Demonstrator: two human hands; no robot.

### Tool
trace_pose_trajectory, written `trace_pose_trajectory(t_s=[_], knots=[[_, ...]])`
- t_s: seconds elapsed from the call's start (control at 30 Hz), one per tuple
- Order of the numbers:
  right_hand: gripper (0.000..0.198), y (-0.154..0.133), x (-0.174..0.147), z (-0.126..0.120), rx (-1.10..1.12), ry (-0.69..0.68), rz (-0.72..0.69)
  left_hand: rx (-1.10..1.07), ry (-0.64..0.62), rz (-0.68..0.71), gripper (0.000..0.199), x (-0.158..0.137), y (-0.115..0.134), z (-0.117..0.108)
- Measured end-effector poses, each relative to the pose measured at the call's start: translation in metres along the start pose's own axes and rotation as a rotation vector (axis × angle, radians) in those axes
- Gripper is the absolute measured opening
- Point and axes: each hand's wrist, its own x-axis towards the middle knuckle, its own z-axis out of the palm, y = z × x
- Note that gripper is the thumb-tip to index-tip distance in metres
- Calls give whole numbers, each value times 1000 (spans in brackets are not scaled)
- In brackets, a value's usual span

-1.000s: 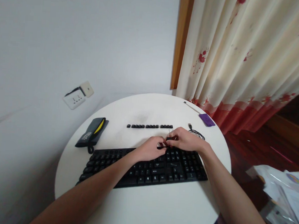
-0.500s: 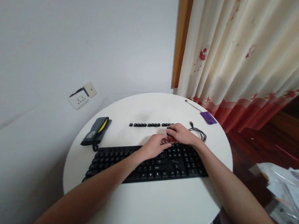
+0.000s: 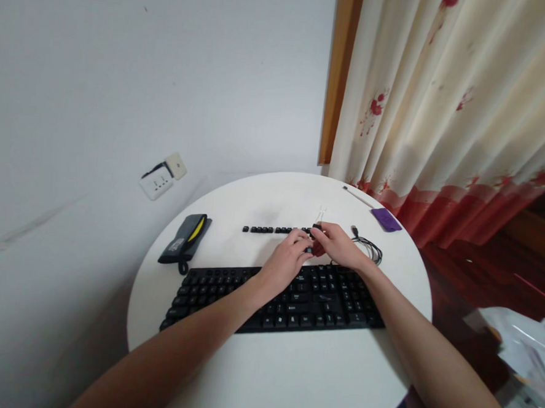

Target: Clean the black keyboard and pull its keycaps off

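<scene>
Just beyond the far edge of the black computer keyboard [image 3: 326, 306], the left hand [image 3: 287, 257] pinches a black keycap [image 3: 309, 250] and the right hand [image 3: 340, 245] grips a wire keycap puller [image 3: 317, 226], with a row of keycaps [image 3: 261, 230] lying farther beyond the keyboard.

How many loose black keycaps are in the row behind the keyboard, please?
At least 9: one keycap alone at the left end, then four, then four. More sit by the left hand and right hand, some possibly hidden.

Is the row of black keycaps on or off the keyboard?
Off: the keycaps lie lined up on the white table, beyond the keyboard.
</scene>
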Motion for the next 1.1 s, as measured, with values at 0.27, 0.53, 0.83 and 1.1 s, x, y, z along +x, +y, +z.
trace_pose_trajectory(t_s=[0.27,0.53,0.83,1.1], knots=[[33,4,5,1,-19,89,-42,-18,-10,67,19,0,10,-6],[24,0,9,-23,254,438,166,-88,40,-48,14,2,-1,-5],[30,13,14,-46,208,704,68,106,-150,-208,9,7,-13,0],[29,15,16,-46,217,664,8,238,-237,-234,10,19,-22,0]])
